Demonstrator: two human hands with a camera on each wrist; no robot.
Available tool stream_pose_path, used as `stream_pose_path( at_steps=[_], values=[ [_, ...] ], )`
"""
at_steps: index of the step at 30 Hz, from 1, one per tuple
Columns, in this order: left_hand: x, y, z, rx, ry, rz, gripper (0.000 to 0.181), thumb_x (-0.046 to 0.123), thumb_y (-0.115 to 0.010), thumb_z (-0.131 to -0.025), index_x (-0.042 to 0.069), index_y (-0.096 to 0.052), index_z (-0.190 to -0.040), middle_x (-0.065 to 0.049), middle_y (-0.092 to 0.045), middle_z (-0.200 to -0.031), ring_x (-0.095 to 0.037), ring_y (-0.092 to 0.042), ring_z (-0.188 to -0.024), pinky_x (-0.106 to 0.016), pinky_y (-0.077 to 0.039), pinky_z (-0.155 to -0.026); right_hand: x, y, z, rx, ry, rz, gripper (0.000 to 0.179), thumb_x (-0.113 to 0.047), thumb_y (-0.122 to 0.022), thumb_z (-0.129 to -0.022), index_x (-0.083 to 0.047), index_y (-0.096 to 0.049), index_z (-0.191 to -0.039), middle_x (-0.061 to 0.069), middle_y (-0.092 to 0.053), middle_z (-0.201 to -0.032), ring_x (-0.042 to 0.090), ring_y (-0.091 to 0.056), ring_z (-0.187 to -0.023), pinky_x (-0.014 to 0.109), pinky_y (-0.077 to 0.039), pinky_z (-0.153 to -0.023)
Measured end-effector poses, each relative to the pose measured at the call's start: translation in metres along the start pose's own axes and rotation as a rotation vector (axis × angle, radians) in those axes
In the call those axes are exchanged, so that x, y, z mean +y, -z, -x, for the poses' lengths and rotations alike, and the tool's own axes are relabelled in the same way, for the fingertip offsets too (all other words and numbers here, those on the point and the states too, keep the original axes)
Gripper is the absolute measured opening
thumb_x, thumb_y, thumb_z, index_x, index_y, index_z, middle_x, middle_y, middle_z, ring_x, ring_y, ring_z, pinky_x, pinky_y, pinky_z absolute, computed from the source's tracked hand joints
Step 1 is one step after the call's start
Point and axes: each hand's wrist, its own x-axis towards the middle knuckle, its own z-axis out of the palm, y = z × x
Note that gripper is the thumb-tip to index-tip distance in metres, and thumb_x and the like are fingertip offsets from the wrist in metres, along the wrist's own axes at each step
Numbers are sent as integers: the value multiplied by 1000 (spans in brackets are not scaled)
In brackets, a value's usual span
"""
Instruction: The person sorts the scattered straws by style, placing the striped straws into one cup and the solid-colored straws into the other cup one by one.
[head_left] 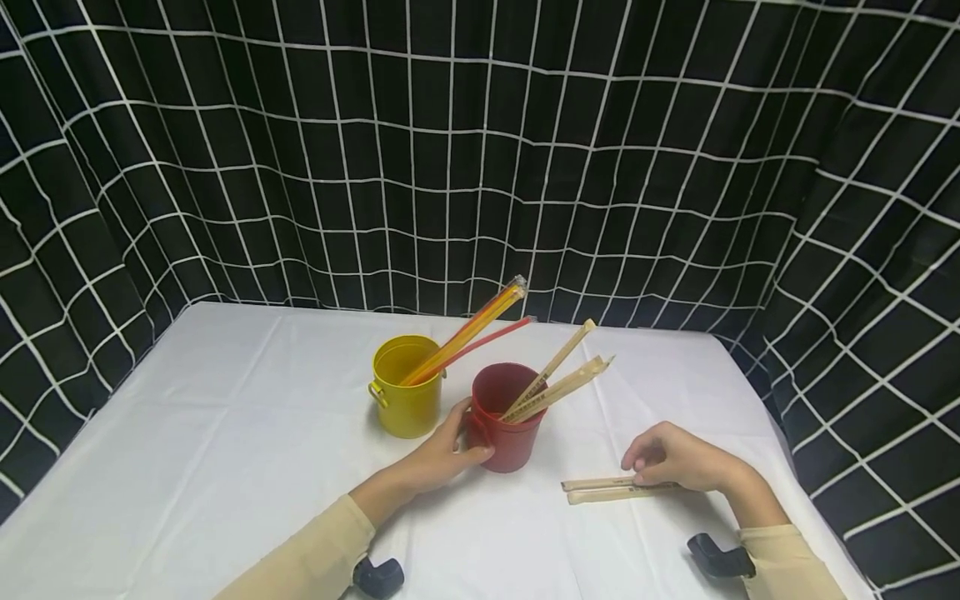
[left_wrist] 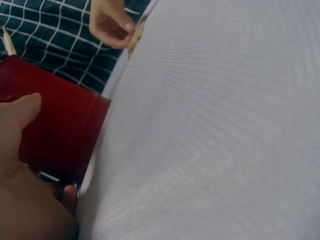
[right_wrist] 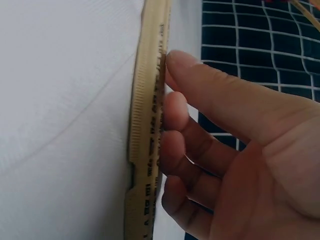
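My left hand [head_left: 442, 454] grips the side of a red bucket [head_left: 512, 446], thumb across its front and fingers around its far left side. Several paper-wrapped chopsticks [head_left: 562, 383] lean out of this bucket to the right. Flat on the table, two more wrapped chopstick packets [head_left: 600, 490] lie side by side. Over their right end is my right hand [head_left: 682, 458], fingers loosely bent. The right wrist view shows its fingertips [right_wrist: 175, 112] right at the edge of a packet with dark printing [right_wrist: 150, 110].
A yellow bucket [head_left: 405, 412] stands behind and left of the red one, holding several orange and red sticks [head_left: 472, 329] in clear wrap. White cloth [head_left: 225, 467] covers the table. Black grid-patterned fabric [head_left: 450, 150] hangs behind and at both sides.
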Motion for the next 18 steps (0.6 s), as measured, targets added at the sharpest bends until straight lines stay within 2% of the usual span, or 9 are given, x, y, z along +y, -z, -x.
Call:
stream_pose_path(
  at_steps=[4,11,15,18],
  values=[
    [-1,-1,0,4,-1,-2,85,32,-66,-97,17,-14,-162,-11,-22,-170,-36,-17,-158,-65,-23,-124,0,-2,0,-3,3,-9,12,-9,-77,-80,-3,-74,-90,-1,-61,-73,6,-53,-68,20,-52,-62],
    [-1,-1,-3,1,12,-7,85,34,-66,-97,20,-14,-162,-8,-21,-170,-33,-17,-159,-62,-23,-125,-4,-4,0,-15,-16,14,9,-12,-78,-79,-6,-73,-84,-1,-63,-70,7,-54,-64,21,-52,-59],
    [-1,0,-3,1,10,-4,84,33,-66,-97,20,-14,-162,-8,-21,-170,-33,-17,-159,-62,-23,-125,-7,-5,0,-19,-14,37,8,-15,-77,-81,-9,-73,-83,-2,-69,-74,9,-58,-69,22,-52,-67],
    [0,0,-1,4,20,0,85,33,-66,-97,20,-14,-162,-8,-21,-170,-33,-17,-159,-62,-23,-125,-10,-3,0,-23,21,50,8,-17,-75,-84,-10,-72,-82,-4,-73,-79,8,-61,-74,23,-52,-73]
  ],
)
